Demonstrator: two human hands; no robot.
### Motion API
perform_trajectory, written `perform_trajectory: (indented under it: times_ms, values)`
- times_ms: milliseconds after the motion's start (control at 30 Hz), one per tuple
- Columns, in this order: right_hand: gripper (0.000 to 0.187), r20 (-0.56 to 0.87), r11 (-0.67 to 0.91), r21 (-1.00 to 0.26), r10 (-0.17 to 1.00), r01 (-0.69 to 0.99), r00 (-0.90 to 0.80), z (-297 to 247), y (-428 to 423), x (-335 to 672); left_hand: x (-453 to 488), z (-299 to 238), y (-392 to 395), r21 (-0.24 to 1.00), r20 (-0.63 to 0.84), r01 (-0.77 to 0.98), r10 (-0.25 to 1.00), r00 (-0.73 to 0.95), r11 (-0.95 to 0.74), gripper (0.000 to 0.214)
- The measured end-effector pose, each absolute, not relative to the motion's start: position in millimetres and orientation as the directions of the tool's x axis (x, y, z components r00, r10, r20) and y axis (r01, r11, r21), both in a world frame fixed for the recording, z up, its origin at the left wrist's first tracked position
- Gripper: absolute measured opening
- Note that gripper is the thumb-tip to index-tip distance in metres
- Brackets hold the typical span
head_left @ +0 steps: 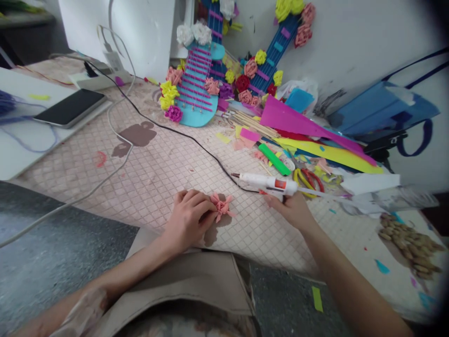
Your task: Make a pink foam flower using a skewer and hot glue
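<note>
One pink flower (222,205) on table (168,164), near front edge; seems papery, likely light, soft, easily crushed; best held low, at petal base. Left hand (191,214) pinches its left side, thumb against fingers. Right hand (293,206) grips white glue gun (263,181), nozzle pointing left, clear of flower. Table diamond-patterned, stained, scraps (250,135) scattered; beyond, light-blue board (198,115) bearing flowers, pale wall (336,56).

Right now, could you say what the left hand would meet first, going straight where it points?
The left hand would first meet the pink craft flower at its fingertips; beyond, perhaps the hot glue gun; depth is unclear.
</note>
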State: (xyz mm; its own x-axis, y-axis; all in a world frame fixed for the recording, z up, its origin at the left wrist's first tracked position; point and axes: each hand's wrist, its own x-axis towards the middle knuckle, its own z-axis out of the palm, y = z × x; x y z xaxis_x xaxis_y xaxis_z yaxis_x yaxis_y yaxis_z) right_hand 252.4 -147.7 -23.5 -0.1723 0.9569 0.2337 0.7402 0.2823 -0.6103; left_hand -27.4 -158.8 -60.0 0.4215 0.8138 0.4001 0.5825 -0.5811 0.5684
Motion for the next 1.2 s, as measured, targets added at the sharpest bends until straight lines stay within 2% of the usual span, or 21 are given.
perform_trajectory:
  times_ms: [267,433,600,1033,1200]
  values:
    - [0.032,0.304,0.152,-0.626,0.951,0.765,0.06,-27,-82,223,-28,-59,-160,0.57,0.413,0.579,0.812,0.412,-0.583,0.012]
    - [0.032,0.4,0.232,-0.612,0.916,0.756,0.043,-29,-35,206,-26,-59,-160,0.58,0.434,0.561,0.807,0.4,-0.59,0.013]
    - [0.033,0.444,0.222,-0.607,0.891,0.763,0.093,-42,1,190,-25,-59,-161,0.584,0.454,0.552,0.804,0.385,-0.595,0.013]
    - [0.029,0.432,0.22,-0.555,0.9,0.802,0.052,-66,28,194,-25,-61,-161,0.607,0.456,0.53,0.806,0.379,-0.592,0.012]
    - [0.021,0.431,0.217,-0.563,0.9,0.797,0.059,-68,28,199,-25,-60,-160,0.606,0.442,0.539,0.811,0.384,-0.585,0.013]
